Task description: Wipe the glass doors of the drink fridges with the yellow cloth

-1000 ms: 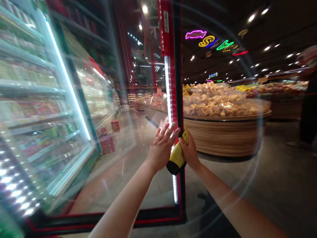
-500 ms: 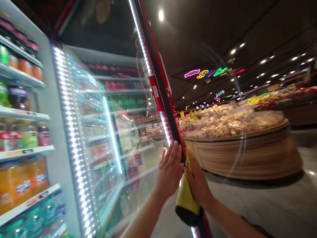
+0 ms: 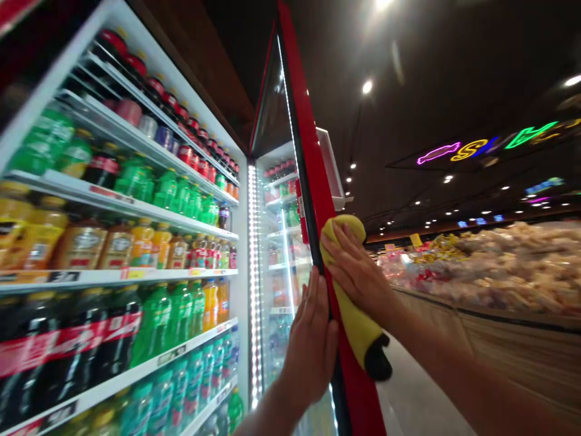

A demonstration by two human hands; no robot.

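A cooler's glass door stands open in front of me, its red frame (image 3: 303, 103) rising at a slight tilt with a dark seal along the inner side. My left hand (image 3: 309, 348) rests against the inner edge of this frame, fingers stretched out and close together. On the outer side, somewhat higher, my right hand (image 3: 356, 272) presses a yellow cloth (image 3: 356, 321) to the red frame with its fingers over it. The cloth hangs down below that hand and ends in a black part.
Left of the door, cooler shelves (image 3: 186, 227) hold rows of bottles and cans. A strip of lights (image 3: 254, 272) runs down the cooler's side. At the right is a wood-sided display (image 3: 436, 321) heaped with packaged goods. Neon signs (image 3: 472, 149) hang from the dark ceiling.
My view has turned left, bringing more shelves in. My right hand and the cloth have moved up along the door frame, above my left hand, which stays on the inner edge.
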